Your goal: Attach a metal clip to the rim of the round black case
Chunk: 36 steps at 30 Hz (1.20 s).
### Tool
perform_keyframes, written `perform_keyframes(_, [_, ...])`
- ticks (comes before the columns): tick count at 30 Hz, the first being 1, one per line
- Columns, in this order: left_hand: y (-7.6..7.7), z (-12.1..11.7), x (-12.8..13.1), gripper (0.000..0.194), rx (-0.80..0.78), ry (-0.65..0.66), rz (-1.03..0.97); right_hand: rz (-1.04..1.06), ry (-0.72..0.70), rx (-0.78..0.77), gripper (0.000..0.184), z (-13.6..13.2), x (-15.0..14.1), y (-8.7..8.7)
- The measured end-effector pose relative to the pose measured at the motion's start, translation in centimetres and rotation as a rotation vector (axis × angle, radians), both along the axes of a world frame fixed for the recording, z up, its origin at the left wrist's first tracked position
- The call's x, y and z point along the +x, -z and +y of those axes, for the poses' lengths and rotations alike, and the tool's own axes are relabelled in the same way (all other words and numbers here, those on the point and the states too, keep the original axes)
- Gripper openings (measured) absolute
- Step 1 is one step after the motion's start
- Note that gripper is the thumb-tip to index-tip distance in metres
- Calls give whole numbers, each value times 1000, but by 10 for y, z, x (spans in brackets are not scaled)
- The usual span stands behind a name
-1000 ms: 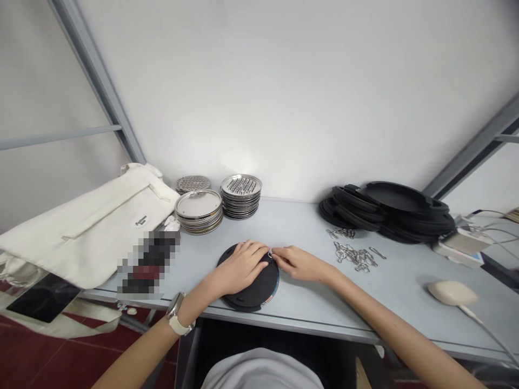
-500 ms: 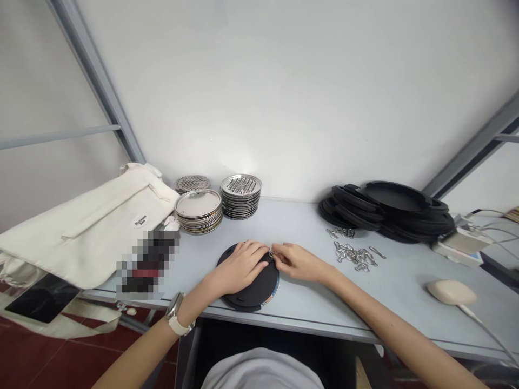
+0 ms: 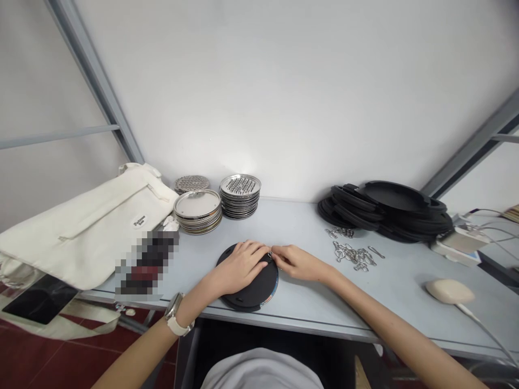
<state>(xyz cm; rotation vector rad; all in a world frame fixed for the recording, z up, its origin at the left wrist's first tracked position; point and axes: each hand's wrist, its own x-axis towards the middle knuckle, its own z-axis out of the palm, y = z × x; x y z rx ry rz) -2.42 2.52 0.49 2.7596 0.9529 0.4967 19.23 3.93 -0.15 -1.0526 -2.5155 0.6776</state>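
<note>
Found a black disc [image 3: 261,289] lying flat at the front of the bench [image 3: 287,219], a multicoloured strip showing along its right edge. Observed the left hand [image 3: 244,267] laid palm down across the disc, fingers extended and thumb apart. Observed the right hand [image 3: 298,263] at the disc's far right edge, thumb and fingertips pinching a small metal clip [image 3: 270,254]; cannot tell whether fastened to the disc, fingers covering part of it. Noted to the right, well apart from the disc, a loose heap of metal clips [image 3: 353,256], with a pile of black trays [image 3: 391,208] behind. Noted at back left a stack of smooth-topped metal discs [image 3: 198,213] just beside a stack of grater discs [image 3: 240,195].
</note>
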Motion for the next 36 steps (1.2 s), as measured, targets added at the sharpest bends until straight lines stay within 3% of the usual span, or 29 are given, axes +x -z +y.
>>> perform_keyframes(36, [-1,1,-1,34,0,8,3,-47,15,56,25,2,2,5])
